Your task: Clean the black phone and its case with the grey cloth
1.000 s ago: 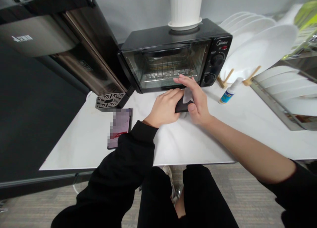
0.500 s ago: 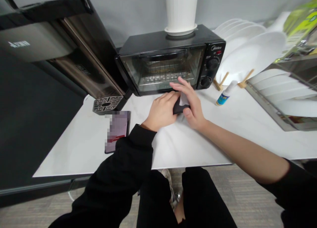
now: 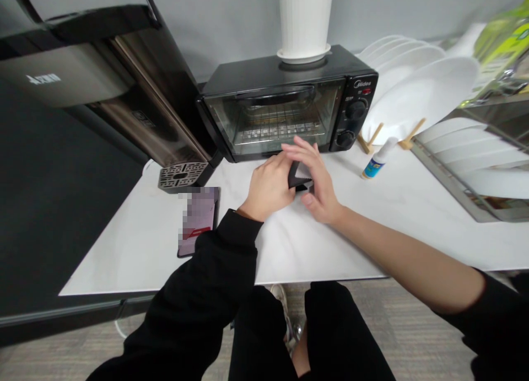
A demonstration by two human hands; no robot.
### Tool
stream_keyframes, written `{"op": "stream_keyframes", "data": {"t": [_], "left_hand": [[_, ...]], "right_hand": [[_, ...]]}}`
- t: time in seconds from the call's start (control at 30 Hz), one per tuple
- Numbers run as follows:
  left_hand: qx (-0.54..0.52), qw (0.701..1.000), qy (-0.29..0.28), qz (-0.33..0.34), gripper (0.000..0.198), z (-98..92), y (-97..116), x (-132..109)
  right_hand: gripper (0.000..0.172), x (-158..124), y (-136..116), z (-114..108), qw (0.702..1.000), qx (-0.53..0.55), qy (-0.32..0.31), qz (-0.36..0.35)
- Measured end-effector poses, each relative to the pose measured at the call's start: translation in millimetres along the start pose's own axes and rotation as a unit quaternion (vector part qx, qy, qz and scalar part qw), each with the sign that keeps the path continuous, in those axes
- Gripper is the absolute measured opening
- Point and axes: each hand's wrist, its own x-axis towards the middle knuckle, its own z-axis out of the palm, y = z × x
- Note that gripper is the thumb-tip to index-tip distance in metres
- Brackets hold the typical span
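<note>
- Table [image 3: 372, 232]: white top, spans the middle of the frame.
- Machine [image 3: 103, 83]: big, black and steel, upper left; its drip grate sits on the table.
- Oven [image 3: 285, 111]: black, top centre, door shut.
- Plates [image 3: 421, 89]: white, stood on edge, upper right.
- Vase [image 3: 305, 17]: white, ribbed, on the oven's top.
- Left hand [image 3: 270, 185]: centre, just in front of the oven; fingers curled around the left end of the block.
- Right hand [image 3: 318, 180]: just right of the left hand; fingers straight and close together, laid over the block, thumb on its near side. Whether it clamps: cannot tell.
- Phone [image 3: 198, 221]: flat on the table, left of the left sleeve.
- Bottle [image 3: 377, 161]: small, lying tilted, right of the hands, near the plates.
- Block [image 3: 296, 180]: small, black, between both hands, just above the table, in front of the oven door.
</note>
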Motion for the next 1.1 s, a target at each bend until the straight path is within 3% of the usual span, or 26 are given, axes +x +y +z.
{"op": "stream_keyframes", "data": {"t": [0.1,0.3,0.53,0.73,0.97,1.1], "left_hand": [[-0.007,0.999,-0.003,-0.032,0.053,1.9,-1.2,0.2],[-0.033,0.995,-0.039,0.081,0.047,-1.5,6.7,-2.0],[0.000,0.998,-0.062,-0.025,0.046,1.2,4.2,-1.5],[-0.026,0.997,-0.050,0.061,0.049,-0.5,10.2,-2.7],[0.010,0.997,-0.064,-0.039,0.048,-0.6,6.1,-0.7],[-0.011,0.998,-0.053,0.026,0.040,-1.6,10.9,-1.7]], "right_hand": [[0.068,0.1,-4.5,1.1,0.999,-0.008,-0.028,-0.024],[0.058,-0.4,10.0,-7.1,0.995,0.034,0.061,0.069],[0.067,-3.3,-3.2,-1.0,1.000,-0.013,-0.017,0.004],[0.062,-1.9,11.1,-7.6,0.997,0.012,0.041,0.069],[0.071,-1.3,-5.4,-2.7,0.999,-0.001,-0.042,-0.006],[0.067,0.0,2.8,-7.0,0.998,0.028,0.009,0.049]]}}
